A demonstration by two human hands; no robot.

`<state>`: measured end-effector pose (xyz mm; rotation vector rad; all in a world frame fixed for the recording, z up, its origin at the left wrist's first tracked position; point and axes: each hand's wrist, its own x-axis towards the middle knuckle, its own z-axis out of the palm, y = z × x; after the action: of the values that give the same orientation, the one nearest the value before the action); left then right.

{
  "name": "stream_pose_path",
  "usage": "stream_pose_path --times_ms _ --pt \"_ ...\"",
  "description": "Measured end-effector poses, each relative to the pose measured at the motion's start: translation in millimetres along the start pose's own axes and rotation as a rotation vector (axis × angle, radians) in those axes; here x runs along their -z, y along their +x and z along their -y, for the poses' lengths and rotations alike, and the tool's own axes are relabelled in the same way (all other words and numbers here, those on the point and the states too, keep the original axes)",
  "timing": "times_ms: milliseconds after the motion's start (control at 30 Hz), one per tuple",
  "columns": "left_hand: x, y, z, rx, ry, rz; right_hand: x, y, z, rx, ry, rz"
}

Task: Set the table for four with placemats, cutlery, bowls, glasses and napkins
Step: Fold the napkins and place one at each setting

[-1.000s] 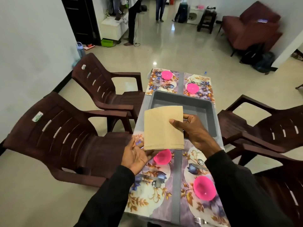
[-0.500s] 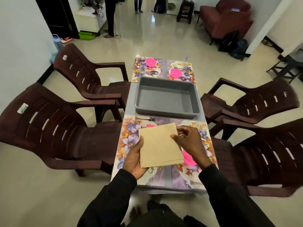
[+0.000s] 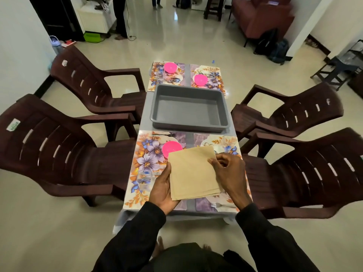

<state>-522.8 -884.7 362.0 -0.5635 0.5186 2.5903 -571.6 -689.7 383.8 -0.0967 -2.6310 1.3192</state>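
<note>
A stack of tan napkins [image 3: 192, 171] is held over the near end of the table. My left hand [image 3: 162, 190] supports its lower left edge, and my right hand [image 3: 228, 171] pinches its right edge near the top corner. Floral placemats lie at the near left [image 3: 146, 154], near right [image 3: 228, 143], far left [image 3: 169, 75] and far right [image 3: 209, 79]. Pink bowls sit on the near left mat [image 3: 171, 147] and on both far mats [image 3: 170, 67] [image 3: 200, 79]. A glass [image 3: 144, 176] stands by my left hand, and another glass [image 3: 160, 72] stands far left. Forks lie near the tray [image 3: 163, 135] and at the front edge [image 3: 221, 205].
An empty grey tray [image 3: 189, 107] fills the middle of the narrow table. Dark brown plastic chairs stand two on the left [image 3: 59, 146] [image 3: 94, 85] and two on the right [image 3: 306, 169] [image 3: 290, 110]. People's legs [image 3: 119, 16] and a sofa [image 3: 263, 18] are in the background.
The napkin stack has come from over the tray toward me and down to the near mats, still in both hands. The view has pulled back from the table.
</note>
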Motion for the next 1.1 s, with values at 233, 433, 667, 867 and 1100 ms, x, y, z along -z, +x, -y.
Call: stream_pose_path --times_ms 233,433,667,867,1100 --pt "-22.5 12.4 40.9 -0.007 -0.073 -0.071 42.3 6.0 -28.1 0.051 0.094 0.031" --pt "-40.8 19.0 79.2 -0.059 -0.075 -0.143 74.9 16.1 -40.3 0.134 0.185 0.061" --pt "-63.3 24.4 128.2 -0.099 -0.083 -0.078 113.4 28.8 -67.0 0.219 0.207 0.122" --pt "-76.8 22.2 149.6 -0.097 -0.098 -0.004 130.5 35.2 -81.7 0.314 0.088 0.135" --pt "-72.9 35.5 142.4 -0.093 -0.154 -0.087 130.4 35.1 -88.3 0.517 -0.021 -0.019"
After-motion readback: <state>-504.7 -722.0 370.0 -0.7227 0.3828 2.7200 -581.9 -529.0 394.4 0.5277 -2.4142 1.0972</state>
